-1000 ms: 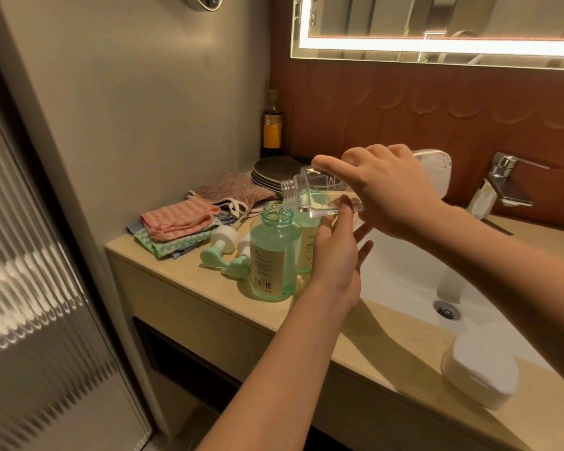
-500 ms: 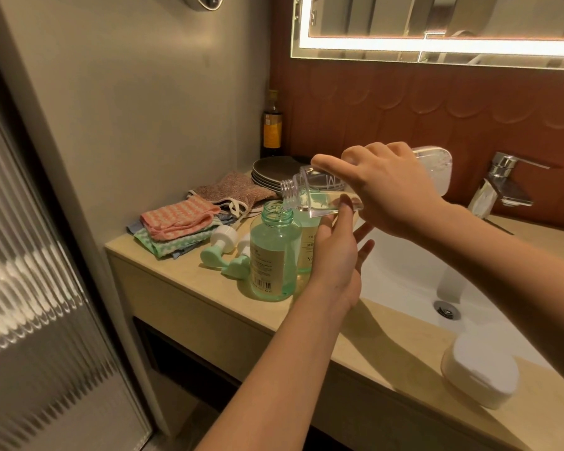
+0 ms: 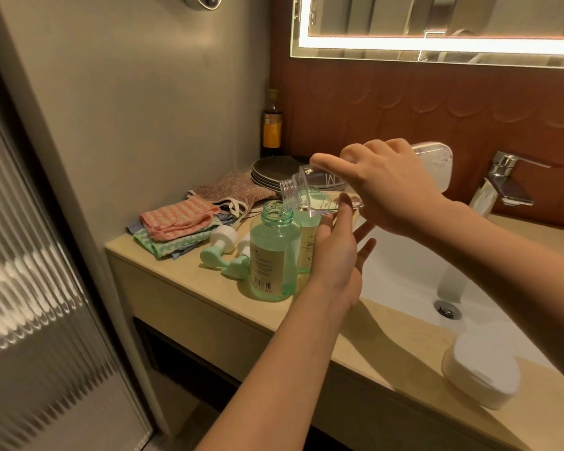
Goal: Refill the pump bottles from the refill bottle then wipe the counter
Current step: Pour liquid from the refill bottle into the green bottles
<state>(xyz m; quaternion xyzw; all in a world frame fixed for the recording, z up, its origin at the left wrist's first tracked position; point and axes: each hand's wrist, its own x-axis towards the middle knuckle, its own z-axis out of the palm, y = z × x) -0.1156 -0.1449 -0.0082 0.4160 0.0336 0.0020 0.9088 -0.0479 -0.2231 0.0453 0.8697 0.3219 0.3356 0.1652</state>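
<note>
Head cam is all I've got from here, so everything is placed off the green pump bottle (image 3: 275,255). It stands upright on the table (image 3: 183,271) with its neck open.

The right grip (image 3: 394,187) is clenched around the clear refill bottle (image 3: 310,193). It holds it tipped nearly flat, mouth right above the green bottle's neck, so the liquid drops straight in. I think I see a thin stream there, but it's hard to be sure.

The left grip (image 3: 336,255) is released, fingers straight and spread, sitting just right of the green bottle. My guess is it's bracing things so nothing tips mid-pour. I can't tell whether it actually touches the glass. A second bottle (image 3: 306,245) stands just behind and right of the green one, half hidden by that hand.

Both pump heads (image 3: 220,247) lie on their sides just left of the green bottle, out of the pour path. The folded cloths (image 3: 176,219) sit further left and back, handy for the wipe later. The sink (image 3: 404,275) is off to the right.
</note>
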